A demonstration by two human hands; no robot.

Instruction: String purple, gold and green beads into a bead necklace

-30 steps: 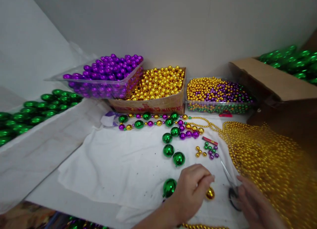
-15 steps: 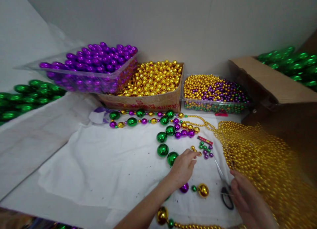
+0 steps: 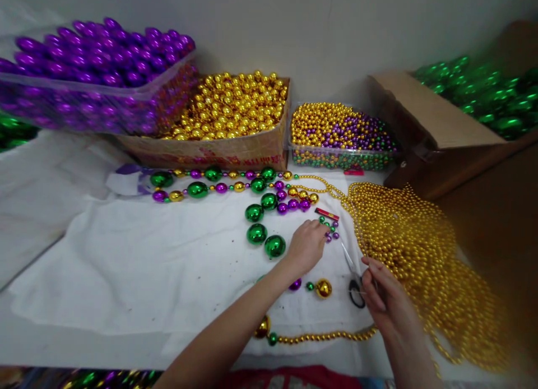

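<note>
1. Now the left hand, fingers narrow, reaches tiny loose green and purple plastic beads at its 1 o'clock; whether it holds one is unclear.
2. Right hand, fingers narrow, is beside black-handled steel scissors.
3. It seems a picking step; it needs a fine pinch.

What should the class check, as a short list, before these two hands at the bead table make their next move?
1. Left hand over the small beads: ok. Holding one: cannot tell.
2. Right hand beside the scissors: ok. Gripping them: cannot tell.
3. Scissors blades closed: cannot tell.
4. Three loose beads lying on the cloth between the hands: ok.
5. Bead strand at the front lying flat on the cloth: ok.
</note>
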